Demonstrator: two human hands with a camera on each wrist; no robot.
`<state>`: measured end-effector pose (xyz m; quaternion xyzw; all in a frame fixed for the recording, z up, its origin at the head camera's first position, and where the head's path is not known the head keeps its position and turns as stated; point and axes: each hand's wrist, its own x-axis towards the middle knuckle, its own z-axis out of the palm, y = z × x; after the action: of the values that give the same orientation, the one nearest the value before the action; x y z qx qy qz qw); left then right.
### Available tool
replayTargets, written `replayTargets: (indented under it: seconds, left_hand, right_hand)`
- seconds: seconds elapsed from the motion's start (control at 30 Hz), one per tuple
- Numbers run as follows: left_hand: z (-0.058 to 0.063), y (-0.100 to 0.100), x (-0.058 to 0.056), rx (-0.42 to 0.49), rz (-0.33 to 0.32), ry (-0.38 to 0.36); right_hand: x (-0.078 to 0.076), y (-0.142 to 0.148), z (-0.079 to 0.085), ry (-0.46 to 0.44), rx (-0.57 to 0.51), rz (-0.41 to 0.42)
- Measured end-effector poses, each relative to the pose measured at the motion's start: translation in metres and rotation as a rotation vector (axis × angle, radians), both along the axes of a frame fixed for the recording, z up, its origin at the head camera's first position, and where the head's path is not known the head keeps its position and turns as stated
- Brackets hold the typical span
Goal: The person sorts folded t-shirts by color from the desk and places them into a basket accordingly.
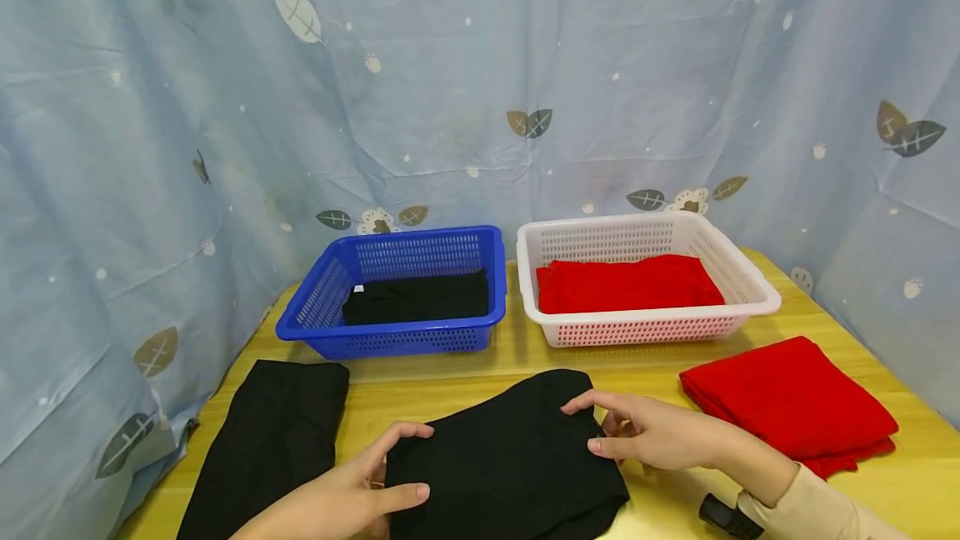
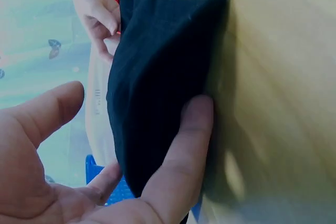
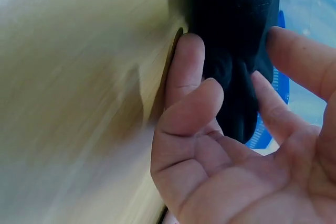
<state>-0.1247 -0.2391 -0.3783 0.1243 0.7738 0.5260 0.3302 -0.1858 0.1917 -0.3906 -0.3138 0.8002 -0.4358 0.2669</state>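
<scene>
In the head view a folded black cloth (image 1: pixel 502 461) lies at the front middle of the table, its layers showing at the lower right corner. My left hand (image 1: pixel 345 486) is at its left edge, with thumb and forefinger spread apart over the fabric. In the left wrist view one finger (image 2: pixel 191 129) rests along the cloth (image 2: pixel 157 77). At the right edge, my right hand (image 1: pixel 652 432) touches the fabric with forefinger and thumb apart and its other fingers bent. The right wrist view shows bunched cloth (image 3: pixel 236 77) between those loosely spread fingers.
A blue basket (image 1: pixel 390 327) with black folded cloth (image 1: pixel 420 298) stands at the back left. Beside it, a white basket (image 1: pixel 648 319) holds red cloth (image 1: pixel 622 286). Another black cloth (image 1: pixel 270 440) lies left, a folded red cloth (image 1: pixel 787 398) right. A curtain (image 1: pixel 450 90) surrounds the table.
</scene>
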Motion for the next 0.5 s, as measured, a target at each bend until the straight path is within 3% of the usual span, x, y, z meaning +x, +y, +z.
replayTargets:
  seconds: [0.1, 0.3, 0.5]
  left_hand:
    - [0.0, -0.001, -0.003, -0.041, 0.027, 0.029]
    - [0.001, -0.002, -0.01, -0.05, 0.098, 0.017]
    - [0.001, 0.0, -0.02, -0.004, 0.079, 0.021]
  right_hand:
    - [0.0, -0.004, -0.001, -0.022, -0.002, 0.006]
    - [0.002, -0.004, 0.002, -0.127, -0.004, 0.007]
    - [0.003, 0.006, 0.009, -0.117, 0.043, -0.066]
